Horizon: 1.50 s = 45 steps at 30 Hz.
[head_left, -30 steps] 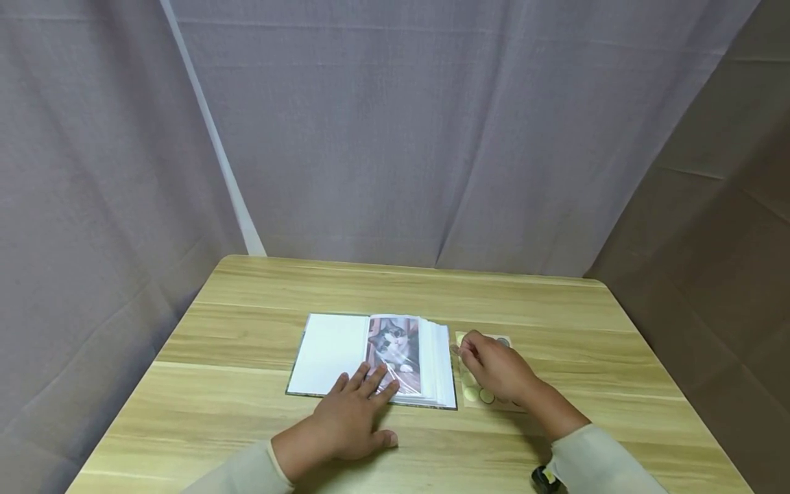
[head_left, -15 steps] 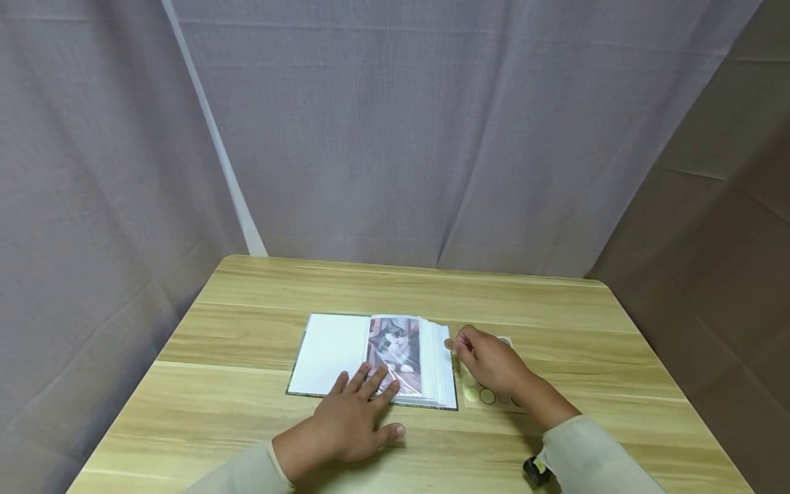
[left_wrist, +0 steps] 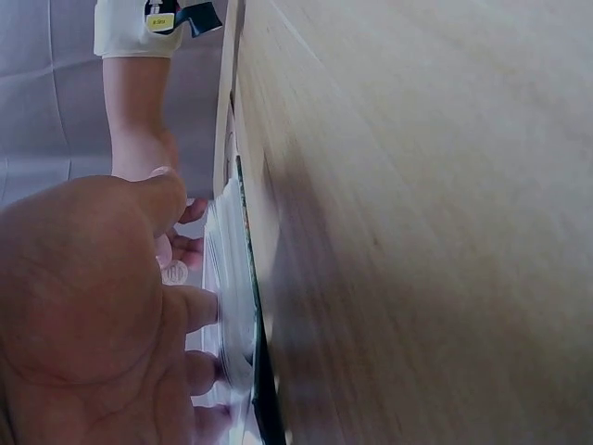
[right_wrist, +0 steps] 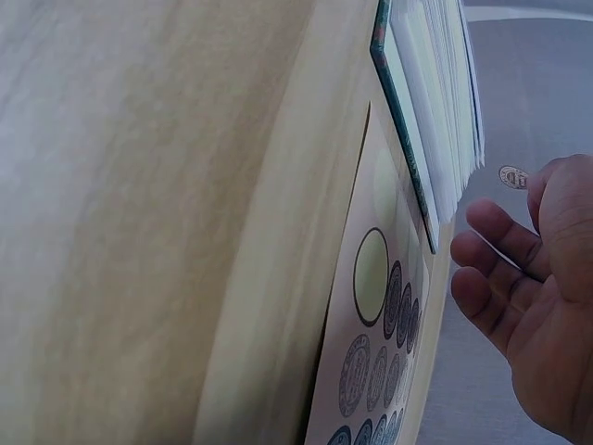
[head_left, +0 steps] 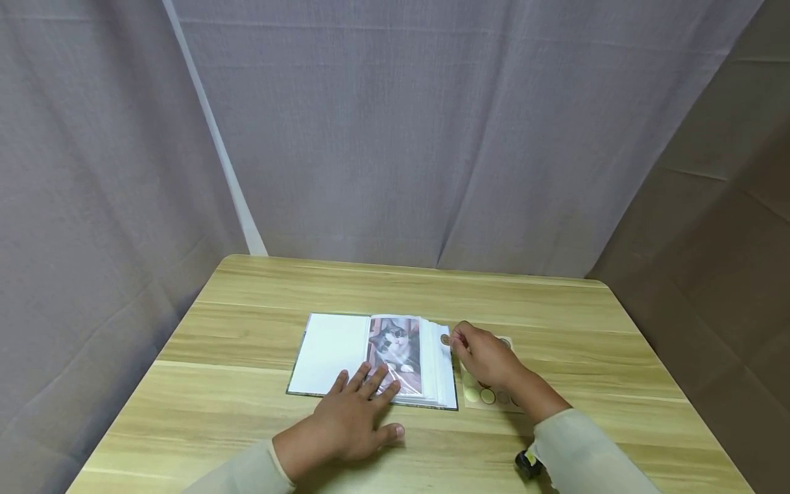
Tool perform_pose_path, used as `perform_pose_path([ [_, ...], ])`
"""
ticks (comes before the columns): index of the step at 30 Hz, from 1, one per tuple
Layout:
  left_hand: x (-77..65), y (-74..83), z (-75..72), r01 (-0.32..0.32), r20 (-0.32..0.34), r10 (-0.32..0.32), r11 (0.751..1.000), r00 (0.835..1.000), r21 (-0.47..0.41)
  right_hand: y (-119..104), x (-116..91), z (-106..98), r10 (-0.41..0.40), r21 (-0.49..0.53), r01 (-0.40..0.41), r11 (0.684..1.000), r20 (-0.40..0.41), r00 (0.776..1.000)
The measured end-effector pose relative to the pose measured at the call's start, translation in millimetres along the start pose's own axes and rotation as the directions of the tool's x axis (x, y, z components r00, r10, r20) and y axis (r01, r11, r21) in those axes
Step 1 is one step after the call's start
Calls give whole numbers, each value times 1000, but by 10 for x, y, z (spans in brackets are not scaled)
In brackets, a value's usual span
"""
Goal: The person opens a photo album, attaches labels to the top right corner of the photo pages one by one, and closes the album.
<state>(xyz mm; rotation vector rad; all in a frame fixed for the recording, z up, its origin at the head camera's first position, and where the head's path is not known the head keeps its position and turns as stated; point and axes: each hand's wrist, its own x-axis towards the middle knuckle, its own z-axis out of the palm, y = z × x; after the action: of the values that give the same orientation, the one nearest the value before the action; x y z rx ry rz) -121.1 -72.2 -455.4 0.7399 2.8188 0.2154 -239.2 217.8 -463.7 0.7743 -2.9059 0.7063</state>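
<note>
An open photo album [head_left: 329, 353] lies on the table, a cat photo [head_left: 395, 346] in a clear sleeve on its right-hand page. My left hand [head_left: 352, 420] rests with spread, straight fingers on the album's lower edge and the photo's lower part. Beside the album's right edge, my right hand [head_left: 487, 357] pinches a small round brown sticker [right_wrist: 512, 177] between thumb and fingertips. The sticker overlaps the upper right of the album pages in the head view. Below the right hand lies a sheet of round stickers [right_wrist: 357, 371], partly hidden by it; one pale circle shows an empty spot.
Wood-patterned tabletop [head_left: 234, 329] surrounds the album and sheet. Grey curtains [head_left: 345, 137] hang behind and beside the table. A black device [head_left: 528, 464] sits at the right sleeve.
My right hand has moved slightly left and away from me, bringing the sticker from the sheet's edge over the album's right side. The left hand stays almost still.
</note>
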Motion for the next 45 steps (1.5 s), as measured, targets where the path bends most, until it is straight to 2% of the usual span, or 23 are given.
perform_pose_path([
  [14, 20, -18, 2, 7, -5, -7, 1000, 1000, 14, 42, 118, 57, -13, -12, 13, 1000, 11, 1000],
  [26, 33, -19, 11, -2, -8, 2, 1000, 1000, 28, -6, 203, 64, 45, -4, -45, 999, 60, 997],
  [45, 23, -20, 9, 2, -7, -1, 999, 1000, 33, -32, 355, 136, 69, -9, -68, 998, 46, 997],
])
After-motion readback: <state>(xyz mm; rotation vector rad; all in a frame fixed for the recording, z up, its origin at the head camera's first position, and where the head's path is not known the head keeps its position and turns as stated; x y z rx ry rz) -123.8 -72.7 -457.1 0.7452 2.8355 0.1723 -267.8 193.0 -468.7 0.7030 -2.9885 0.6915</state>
